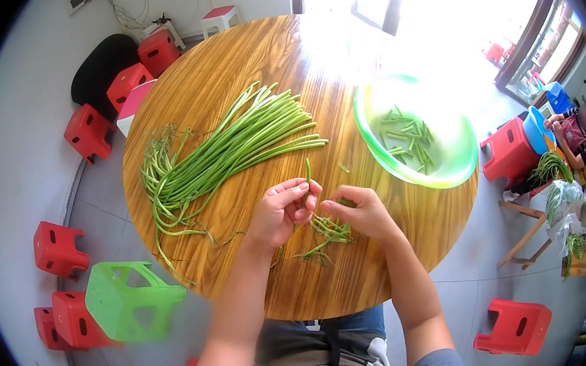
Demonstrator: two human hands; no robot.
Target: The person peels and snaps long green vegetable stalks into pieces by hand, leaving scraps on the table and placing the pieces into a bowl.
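Green stem (308, 171) stands upright in the curled left hand (279, 214).

Head view, facing forward-down, over table (343, 287)

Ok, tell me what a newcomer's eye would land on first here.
Probably the big sheaf of long green stems, fanned across the left of the round wooden table. Next, likely the bright green basin at the table's far right, with short green pieces inside. Nearer the camera, the left hand holds a short stem upright.
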